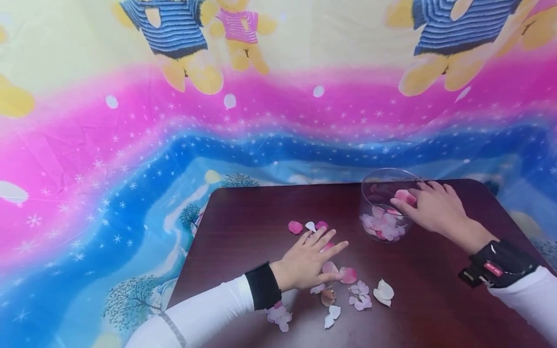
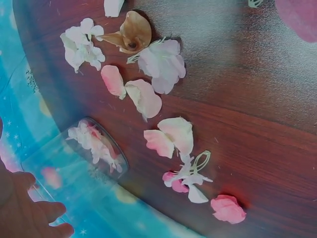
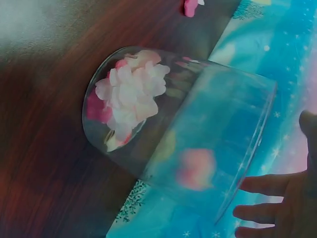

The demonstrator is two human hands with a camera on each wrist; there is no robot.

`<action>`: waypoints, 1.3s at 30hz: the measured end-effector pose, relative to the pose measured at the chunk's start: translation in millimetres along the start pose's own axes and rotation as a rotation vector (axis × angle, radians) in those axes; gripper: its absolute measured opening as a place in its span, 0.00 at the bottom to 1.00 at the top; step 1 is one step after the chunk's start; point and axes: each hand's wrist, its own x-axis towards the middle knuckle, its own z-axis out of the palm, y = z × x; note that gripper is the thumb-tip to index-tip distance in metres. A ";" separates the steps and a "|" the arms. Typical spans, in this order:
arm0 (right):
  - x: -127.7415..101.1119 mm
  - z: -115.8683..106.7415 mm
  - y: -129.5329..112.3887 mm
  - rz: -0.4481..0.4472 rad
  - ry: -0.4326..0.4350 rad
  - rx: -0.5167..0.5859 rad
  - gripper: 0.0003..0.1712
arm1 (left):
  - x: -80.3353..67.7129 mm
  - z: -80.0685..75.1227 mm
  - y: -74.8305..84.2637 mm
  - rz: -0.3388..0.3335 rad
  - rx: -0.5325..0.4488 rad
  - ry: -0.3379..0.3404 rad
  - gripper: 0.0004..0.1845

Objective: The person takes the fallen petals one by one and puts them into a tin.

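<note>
A clear glass container (image 1: 383,205) stands at the back right, with pale pink and red petals (image 3: 131,94) heaped at its bottom. My right hand (image 1: 437,208) is at its rim, fingers spread apart. A pink petal (image 1: 405,196), blurred in the right wrist view, hangs inside the container below the rim, away from the fingertips. My left hand (image 1: 304,261) reaches over the loose petals in the middle of the table, fingers extended, holding nothing. It hides part of them in the head view. A deep pink petal (image 1: 295,227) lies just past its fingertips.
Several petals and small blossoms lie on the dark wooden table (image 1: 243,217), among them a white petal (image 1: 383,293), a lilac blossom (image 1: 360,296) and a brown petal (image 2: 134,32). A printed cloth (image 1: 278,121) hangs behind the table's back edge.
</note>
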 end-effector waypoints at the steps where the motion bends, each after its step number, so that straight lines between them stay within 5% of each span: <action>1: 0.2 1.0 1.5 0.008 -0.042 -0.004 0.45 | 0.1 0.6 -0.1 0.000 0.005 -0.001 0.40; 6: -2.0 4.2 0.7 0.013 -0.086 0.011 0.52 | 0.2 4.1 -1.5 -0.003 0.012 0.005 0.40; 21: -28.1 24.0 -59.1 -0.177 0.176 0.067 0.44 | -5.4 13.6 -16.4 -0.062 -0.044 0.023 0.40; 30: -47.4 43.5 -101.8 -0.323 0.139 0.136 0.45 | -19.7 14.5 -35.8 -0.121 -0.050 0.052 0.40; 39: -55.3 64.2 -134.3 -0.352 0.060 0.166 0.45 | -38.0 21.1 -54.7 -0.196 -0.089 0.061 0.40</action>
